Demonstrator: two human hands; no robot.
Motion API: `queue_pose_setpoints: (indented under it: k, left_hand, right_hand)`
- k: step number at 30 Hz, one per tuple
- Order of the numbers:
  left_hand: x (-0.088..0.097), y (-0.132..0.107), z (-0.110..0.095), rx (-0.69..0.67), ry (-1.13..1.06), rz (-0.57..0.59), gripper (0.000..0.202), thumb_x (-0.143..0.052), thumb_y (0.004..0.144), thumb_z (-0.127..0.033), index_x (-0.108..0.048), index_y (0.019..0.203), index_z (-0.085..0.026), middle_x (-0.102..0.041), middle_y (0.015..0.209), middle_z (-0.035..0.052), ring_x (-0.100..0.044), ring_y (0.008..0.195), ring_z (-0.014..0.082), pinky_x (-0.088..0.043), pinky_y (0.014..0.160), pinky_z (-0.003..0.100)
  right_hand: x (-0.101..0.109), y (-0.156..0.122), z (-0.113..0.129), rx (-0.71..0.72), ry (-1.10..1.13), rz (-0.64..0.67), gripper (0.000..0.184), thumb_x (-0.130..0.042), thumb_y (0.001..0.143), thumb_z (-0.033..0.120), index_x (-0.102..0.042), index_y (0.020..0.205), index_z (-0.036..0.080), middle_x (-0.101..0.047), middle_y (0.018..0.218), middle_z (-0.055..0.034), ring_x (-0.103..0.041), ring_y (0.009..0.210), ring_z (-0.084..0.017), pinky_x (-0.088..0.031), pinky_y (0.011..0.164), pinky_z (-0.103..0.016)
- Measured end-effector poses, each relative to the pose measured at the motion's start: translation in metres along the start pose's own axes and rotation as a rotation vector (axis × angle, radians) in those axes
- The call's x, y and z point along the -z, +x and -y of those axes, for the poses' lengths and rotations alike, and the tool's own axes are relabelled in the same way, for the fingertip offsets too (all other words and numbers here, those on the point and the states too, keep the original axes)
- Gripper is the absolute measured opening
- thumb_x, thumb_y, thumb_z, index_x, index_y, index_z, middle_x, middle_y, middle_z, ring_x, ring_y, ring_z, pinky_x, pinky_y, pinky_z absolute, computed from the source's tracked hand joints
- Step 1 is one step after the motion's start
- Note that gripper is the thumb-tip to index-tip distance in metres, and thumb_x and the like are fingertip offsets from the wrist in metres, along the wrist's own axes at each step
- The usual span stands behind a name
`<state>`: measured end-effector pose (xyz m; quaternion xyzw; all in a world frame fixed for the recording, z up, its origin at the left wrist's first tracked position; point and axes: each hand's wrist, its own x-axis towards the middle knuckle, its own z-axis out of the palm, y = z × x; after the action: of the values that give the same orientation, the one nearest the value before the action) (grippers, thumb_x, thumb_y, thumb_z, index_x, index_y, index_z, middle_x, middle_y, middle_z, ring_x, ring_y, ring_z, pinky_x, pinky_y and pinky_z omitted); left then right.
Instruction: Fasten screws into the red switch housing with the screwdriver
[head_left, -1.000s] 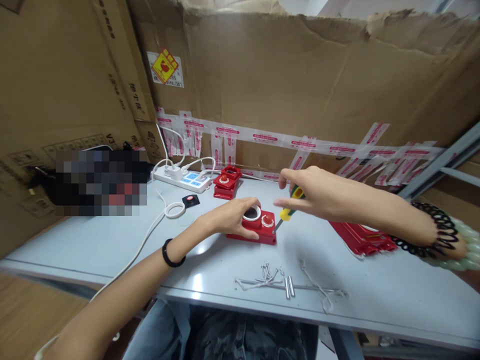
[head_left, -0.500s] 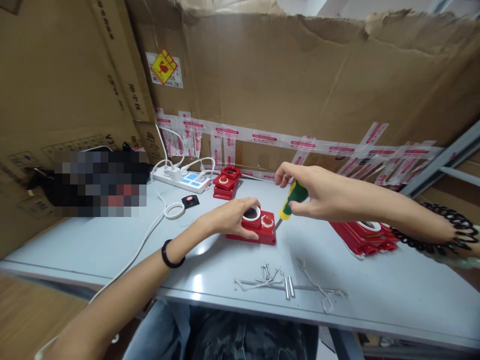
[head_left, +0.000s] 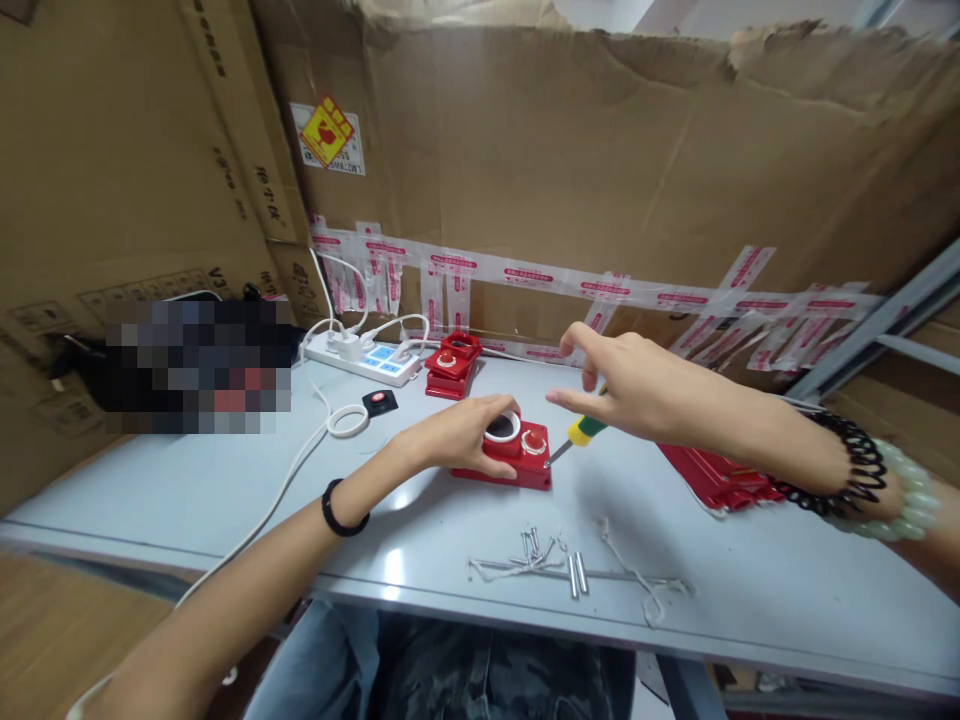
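Note:
My left hand (head_left: pixel 466 436) grips the near end of a red box (head_left: pixel 529 474) lying on the table. The box has a white ring (head_left: pixel 503 427) around a dark round opening and a red knob (head_left: pixel 533 441) beside it. My right hand (head_left: pixel 634 385) keeps a screwdriver (head_left: pixel 582 431) with a yellow and green handle against the palm. Its thumb and forefinger are stretched apart, and the palm hides the handle's end. The screwdriver leans to the right, with its tip at the box's right corner.
Several screws (head_left: pixel 534 545), two metal pins (head_left: pixel 578 575) and a thin rod with string lie near the front edge. More red housings (head_left: pixel 452 362) stand at the back and right. A white power strip (head_left: pixel 364 358) and cable occupy the left. Cardboard (head_left: pixel 600 150) walls the back.
The screwdriver has tilted further to the right and lower. My right thumb and forefinger have spread away from the handle. My left hand and the box stay put.

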<state>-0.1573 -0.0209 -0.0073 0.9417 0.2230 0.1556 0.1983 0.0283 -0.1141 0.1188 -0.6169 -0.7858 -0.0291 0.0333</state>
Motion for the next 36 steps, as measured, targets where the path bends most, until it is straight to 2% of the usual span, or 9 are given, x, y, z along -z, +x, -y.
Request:
queue_pose_setpoints:
  k: [5,12,16,19,23,26,29,32,36]
  left_hand:
    - [0.000,0.000,0.000,0.000,-0.010,0.006,0.060,-0.070,0.063,-0.051,-0.046,0.109,-0.021,-0.058,0.098,0.0057,-0.057,0.084,0.0209,-0.043,0.071,0.029]
    - [-0.001,0.000,0.001,-0.017,-0.001,0.002,0.062,-0.070,0.064,-0.052,-0.044,0.111,-0.021,-0.058,0.103,0.0067,-0.057,0.087,0.0217,-0.043,0.073,0.029]
    - [-0.001,0.000,0.001,-0.014,0.005,0.009,0.061,-0.070,0.064,-0.052,-0.045,0.111,-0.021,-0.058,0.101,0.0065,-0.057,0.086,0.0214,-0.043,0.072,0.029]
    - [0.000,-0.001,0.000,-0.010,-0.001,0.004,0.061,-0.070,0.064,-0.052,-0.045,0.110,-0.021,-0.058,0.101,0.0064,-0.057,0.086,0.0213,-0.043,0.072,0.029]
    - [0.000,-0.002,0.001,0.002,0.014,0.007,0.060,-0.069,0.064,-0.053,-0.045,0.110,-0.021,-0.057,0.100,0.0056,-0.057,0.086,0.0217,-0.043,0.072,0.029]
    - [-0.001,-0.002,0.002,0.003,0.034,0.006,0.061,-0.069,0.064,-0.053,-0.045,0.110,-0.021,-0.057,0.102,0.0060,-0.056,0.088,0.0226,-0.044,0.073,0.030]
    - [-0.001,-0.001,0.002,-0.005,0.045,0.006,0.060,-0.068,0.065,-0.053,-0.044,0.110,-0.020,-0.057,0.104,0.0069,-0.056,0.090,0.0234,-0.044,0.075,0.031]
    - [-0.001,-0.001,0.002,-0.005,0.055,0.005,0.059,-0.067,0.066,-0.053,-0.044,0.109,-0.020,-0.057,0.103,0.0067,-0.056,0.090,0.0235,-0.044,0.075,0.031]
    - [-0.002,-0.001,0.004,-0.008,0.057,0.004,0.059,-0.068,0.066,-0.051,-0.044,0.110,-0.021,-0.057,0.104,0.0065,-0.056,0.090,0.0233,-0.044,0.076,0.032]
  right_hand:
    - [-0.003,0.004,-0.006,0.036,-0.132,0.050,0.038,-0.056,0.074,0.050,-0.061,0.092,0.018,-0.065,0.072,-0.0070,-0.058,0.063,-0.020,-0.038,0.053,-0.031]
    - [0.014,-0.002,-0.008,0.204,0.015,0.062,0.020,-0.062,0.069,0.039,-0.065,0.082,0.023,-0.066,0.073,-0.0010,-0.059,0.068,-0.017,-0.041,0.059,-0.029]
    - [0.016,-0.006,-0.005,0.140,0.067,-0.045,0.014,-0.061,0.066,0.028,-0.062,0.079,0.023,-0.063,0.069,0.0005,-0.057,0.063,-0.016,-0.040,0.056,-0.027]
    - [0.001,-0.006,-0.004,-0.011,0.176,-0.105,0.017,-0.052,0.069,0.022,-0.057,0.085,0.020,-0.059,0.059,0.0009,-0.052,0.053,-0.014,-0.036,0.047,-0.025]
    - [-0.031,-0.004,-0.007,-0.078,0.465,0.116,0.021,-0.045,0.079,0.026,-0.054,0.095,0.017,-0.058,0.052,0.0001,-0.055,0.047,-0.013,-0.039,0.045,-0.023]
    - [-0.057,-0.002,-0.011,-0.107,0.400,0.268,0.033,-0.041,0.084,0.044,-0.055,0.071,0.017,-0.048,0.043,0.0012,-0.044,0.034,-0.011,-0.031,0.037,-0.023]
    - [-0.080,0.001,-0.014,-0.027,0.316,0.273,0.043,-0.040,0.082,0.051,-0.047,0.055,0.018,-0.045,0.043,0.0007,-0.038,0.035,-0.009,-0.025,0.037,-0.023]
    - [-0.095,0.006,-0.015,0.020,0.240,0.287,0.038,-0.042,0.082,0.043,-0.045,0.052,0.018,-0.046,0.043,0.0013,-0.038,0.039,-0.008,-0.024,0.041,-0.023]
    - [-0.095,0.009,-0.010,0.046,0.192,0.266,0.026,-0.044,0.078,0.029,-0.052,0.057,0.017,-0.052,0.049,0.0003,-0.039,0.044,-0.008,-0.027,0.046,-0.023]
